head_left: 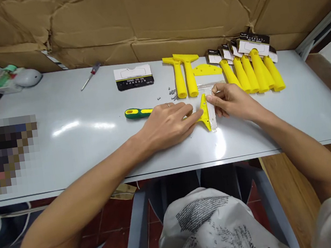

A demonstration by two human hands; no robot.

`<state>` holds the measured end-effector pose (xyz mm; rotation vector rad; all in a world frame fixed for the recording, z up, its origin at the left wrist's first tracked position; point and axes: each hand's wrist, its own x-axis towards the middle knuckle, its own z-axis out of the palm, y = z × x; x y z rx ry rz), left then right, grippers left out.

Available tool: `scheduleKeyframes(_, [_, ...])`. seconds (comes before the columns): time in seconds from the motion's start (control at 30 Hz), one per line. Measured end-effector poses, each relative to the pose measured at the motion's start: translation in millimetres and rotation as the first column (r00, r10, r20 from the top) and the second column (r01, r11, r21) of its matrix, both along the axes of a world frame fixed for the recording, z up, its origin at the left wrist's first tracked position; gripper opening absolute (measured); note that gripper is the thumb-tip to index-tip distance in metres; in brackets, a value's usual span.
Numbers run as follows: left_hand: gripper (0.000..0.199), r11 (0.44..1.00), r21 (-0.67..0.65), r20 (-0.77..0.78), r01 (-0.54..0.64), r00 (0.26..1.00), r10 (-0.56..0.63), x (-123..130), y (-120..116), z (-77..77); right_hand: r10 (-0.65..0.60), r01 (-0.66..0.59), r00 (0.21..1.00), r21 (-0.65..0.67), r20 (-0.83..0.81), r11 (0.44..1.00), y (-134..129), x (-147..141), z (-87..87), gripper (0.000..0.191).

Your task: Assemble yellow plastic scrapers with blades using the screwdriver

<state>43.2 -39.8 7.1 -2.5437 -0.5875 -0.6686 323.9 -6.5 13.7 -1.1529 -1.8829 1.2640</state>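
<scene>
A yellow scraper (204, 112) lies on the table with its wide head toward the right. My left hand (171, 124) covers its handle, the fingers closed over it and the fingertips by the head. Along the head's edge lies a pale blade strip (212, 117) that looks wrapped in clear film. My right hand (231, 101) pinches the strip's upper end between thumb and fingers. A green and yellow screwdriver handle (136, 113) sticks out beyond my left hand, which hides the rest of it. Small screws (174, 94) lie scattered above the hands.
Two yellow scrapers (180, 79) lie behind, beside a yellow plate (207, 69) and another clear strip (209, 85). Several scrapers with black-and-white cards (259, 73) are grouped at the right. A card (133, 77), a small screwdriver (90, 77) and a grey mouse (27, 77) lie at the back left.
</scene>
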Motion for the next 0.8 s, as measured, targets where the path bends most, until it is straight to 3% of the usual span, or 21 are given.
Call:
scheduleKeyframes(0.13, [0.016, 0.999, 0.037, 0.035, 0.000, 0.999, -0.001, 2, 0, 0.9, -0.046, 0.047, 0.999, 0.028, -0.022, 0.999, -6, -7, -3.2, 0.061])
scheduleKeyframes(0.23, [0.027, 0.999, 0.035, 0.027, 0.023, 0.999, -0.024, 0, 1, 0.2, -0.075, 0.076, 0.997, 0.045, -0.031, 0.996, -8, -10, -2.3, 0.062])
scheduleKeyframes(0.4, [0.042, 0.999, 0.026, -0.138, 0.025, 0.990, -0.021, -6, 1, 2.5, -0.090, 0.092, 0.995, 0.047, -0.041, 0.995, -7, -12, -1.6, 0.055])
scheduleKeyframes(0.53, [0.051, 0.990, -0.100, -0.391, -0.096, 0.919, 0.049, -1, -5, 13.8, -0.080, 0.082, 0.996, 0.091, -0.027, 0.993, -12, -16, -8.3, 0.044])
scheduleKeyframes(0.63, [0.054, 0.953, -0.218, -0.538, -0.212, 0.840, 0.064, 7, -9, 25.0, -0.068, 0.061, 0.996, 0.116, 0.057, 0.991, -14, -17, -13.6, 0.037])
scheduleKeyframes(0.8, [0.060, 0.909, -0.289, -0.619, -0.302, 0.783, 0.063, 13, -13, 33.6, -0.169, 0.098, 0.960, 0.298, 0.222, 0.949, -10, -13, -10.9, 0.047])
